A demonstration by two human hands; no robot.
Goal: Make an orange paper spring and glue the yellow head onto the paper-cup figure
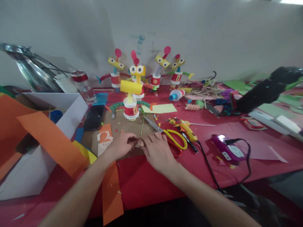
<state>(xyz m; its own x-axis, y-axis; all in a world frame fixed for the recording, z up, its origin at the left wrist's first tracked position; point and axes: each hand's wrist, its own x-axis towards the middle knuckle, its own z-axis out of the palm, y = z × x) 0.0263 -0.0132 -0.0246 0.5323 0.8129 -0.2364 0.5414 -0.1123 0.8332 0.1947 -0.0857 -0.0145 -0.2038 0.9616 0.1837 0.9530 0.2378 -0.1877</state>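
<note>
Yellow-looped scissors [163, 130] beside right hand [159, 152], small pale piece [139, 143] in its and left hand [123, 145]'s pinch.

Dim, hazy light; bright glare top right; soft shadows on wall [94, 41]; glints on purple device [228, 148]; edges stretched, blurry.

Both bare forearms angle inward; the left hand [123, 145] and right hand [157, 151] nearly meet, fingers curled.
</note>
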